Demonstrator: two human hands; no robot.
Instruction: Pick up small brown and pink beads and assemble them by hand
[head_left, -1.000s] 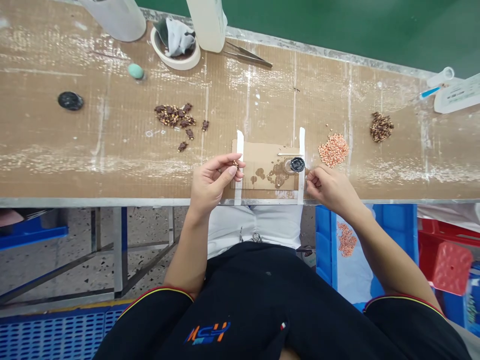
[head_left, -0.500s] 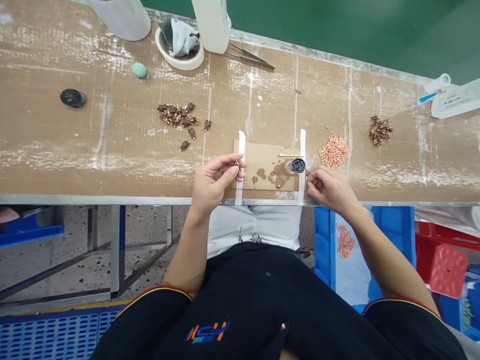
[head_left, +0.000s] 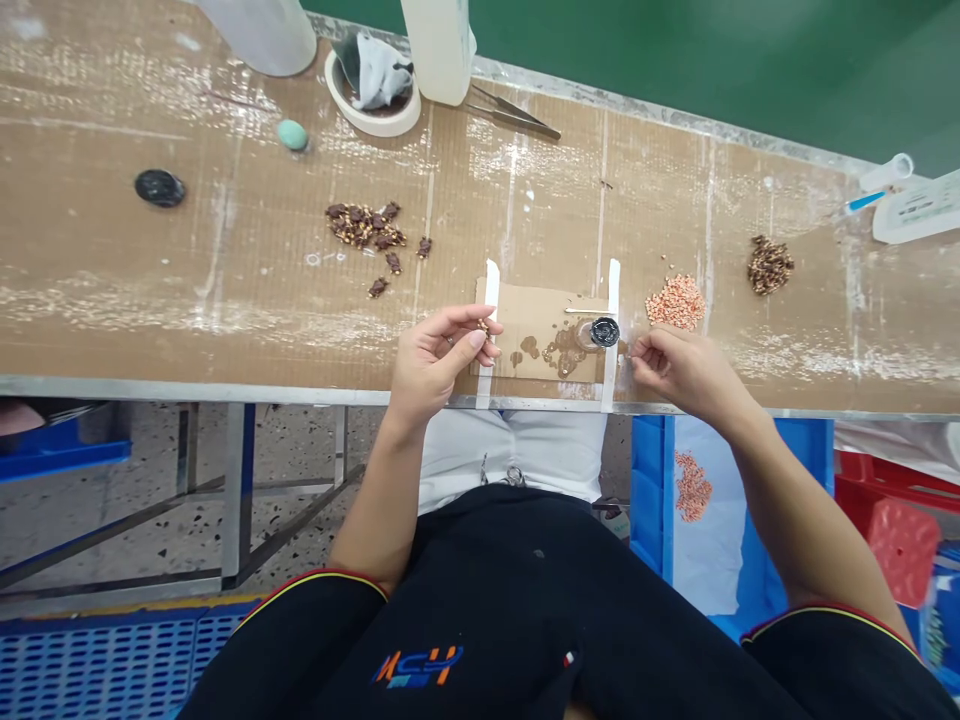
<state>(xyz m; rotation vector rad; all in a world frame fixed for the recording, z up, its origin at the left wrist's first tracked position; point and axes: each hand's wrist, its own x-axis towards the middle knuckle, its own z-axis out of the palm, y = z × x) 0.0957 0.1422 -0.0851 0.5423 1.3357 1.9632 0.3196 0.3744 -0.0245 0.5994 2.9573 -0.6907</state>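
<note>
Brown, shiny-surfaced cardboard covers a long workbench (head_left: 547, 230), and a small rectangular cardboard pad (head_left: 525, 300), crossed near each side by a white strip, lies at its near edge; it is the landmark here. At the pad's left side, the thumb and fingertips of the left hand (head_left: 427, 365) grasp a tiny brown-and-gold beaded piece (head_left: 484, 327), and this grip has not changed. Just off the pad's right side, the right hand (head_left: 694, 370) has drawn slightly farther away from it. Its fingers are curled, thumb and forefinger together; whether anything tiny is between them, I cannot tell. That small shift seems to leave the work paused in the left fingers, with the right perhaps pulling or readying something too fine to see.

On the pad, damp-looking brown spots spread beside a small round container with a glossy black top (head_left: 604, 332), near its right strip; a thin white stick (head_left: 587, 311) lies just above. Right of the pad is a loose heap of pale orange pellets (head_left: 675, 302), with a dark brown-and-gold cluster (head_left: 770, 266) farther right. Left of and beyond the pad are scattered dark brown pieces with gold bits (head_left: 364, 225). Straight beyond it lie slim grey metal tweezers (head_left: 517, 117), untouched.
</note>
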